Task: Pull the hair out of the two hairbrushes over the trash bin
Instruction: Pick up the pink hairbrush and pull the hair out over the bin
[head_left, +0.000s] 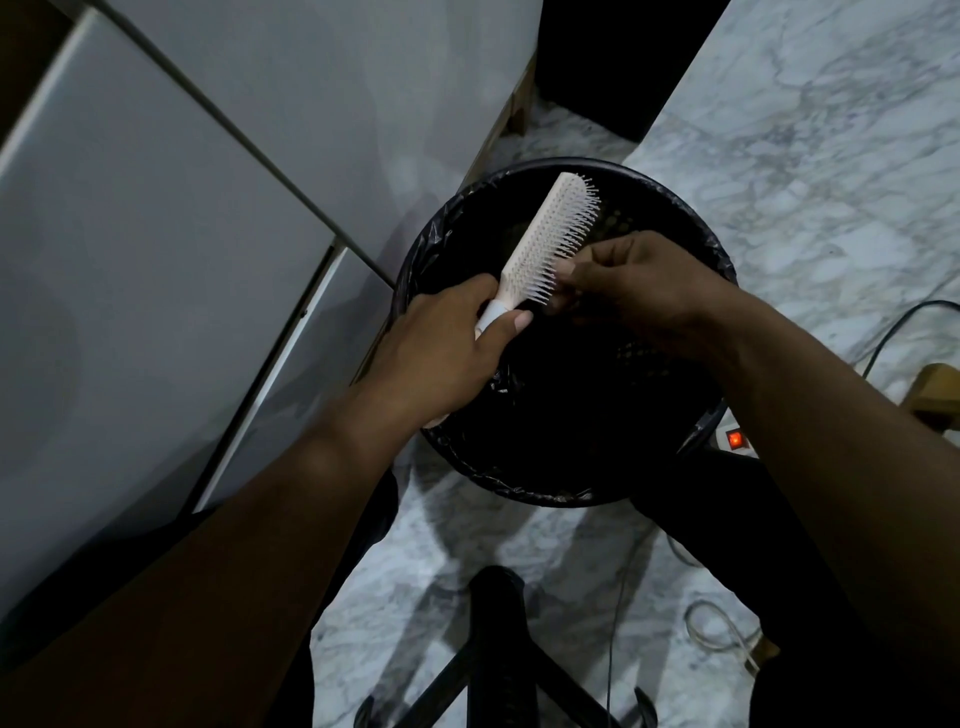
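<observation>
Head view. Both hands meet at centre frame, above the round black trash bin (566, 332). We see the left hand (436, 358) wrapped closed around the handle of a white hairbrush (550, 244), thumb laid along the handle's neck. From that grip the brush slants toward the upper right of the frame, its bristles facing right. We note the right hand (634, 291) curled against the lower bristles, fingertips (563, 270) pinched among them; whether any hair lies between them we cannot tell against the dark bin. A black liner (441, 234) folds over the bin's rim. We find only this one brush in view. Marble floor (810, 135) fills the upper right; a power strip with a lit red switch (735, 439) lies at the right edge, just beside the bin.
</observation>
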